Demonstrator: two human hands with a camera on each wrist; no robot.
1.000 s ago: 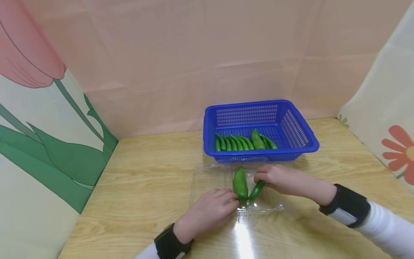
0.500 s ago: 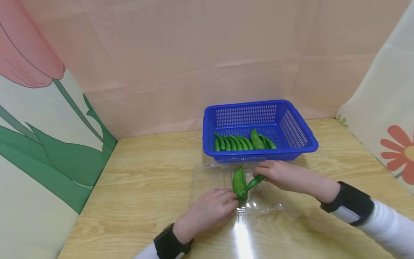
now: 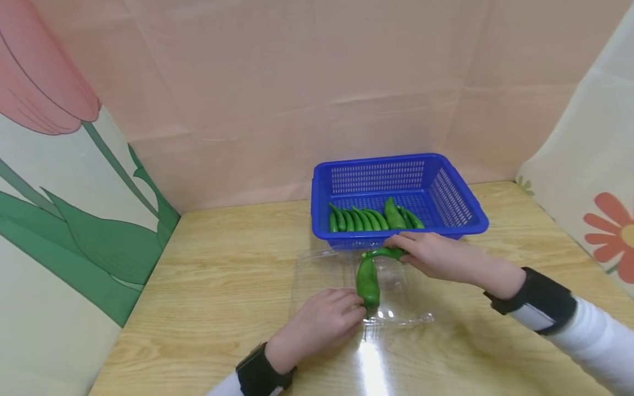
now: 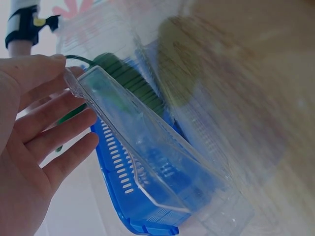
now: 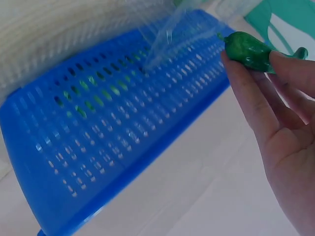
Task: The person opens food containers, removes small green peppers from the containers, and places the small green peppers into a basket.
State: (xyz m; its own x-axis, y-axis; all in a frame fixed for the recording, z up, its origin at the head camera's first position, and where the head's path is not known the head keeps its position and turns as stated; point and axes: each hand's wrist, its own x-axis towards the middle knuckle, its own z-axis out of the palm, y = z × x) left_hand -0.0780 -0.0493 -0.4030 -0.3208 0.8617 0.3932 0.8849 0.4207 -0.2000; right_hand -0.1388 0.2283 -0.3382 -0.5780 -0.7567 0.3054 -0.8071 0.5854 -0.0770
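Note:
In the head view my right hand (image 3: 430, 255) pinches a slim green chili pepper (image 3: 383, 252), held nearly level above the far edge of a clear plastic box (image 3: 317, 275). The right wrist view shows this green pepper (image 5: 248, 51) between thumb and fingers. A wider green pepper (image 3: 367, 283) lies lengthwise in the box. My left hand (image 3: 324, 319) is at the box's near edge, beside that pepper's lower end; in the left wrist view its thumb and forefinger hold the clear rim (image 4: 74, 83). Part of the near rim is hidden behind the left fingers.
Behind the plastic box stands a blue perforated basket (image 3: 401, 235) with a row of several green chili peppers (image 3: 359, 219) and one wider pepper (image 3: 394, 214). Everything stands on a wood-grain table (image 3: 223, 264). A pink cloth backdrop (image 3: 247, 110) hangs behind.
My right hand has lifted the slim pepper from near the box's front to its far edge, turning it from slanted to nearly level. The left hand has stayed put.

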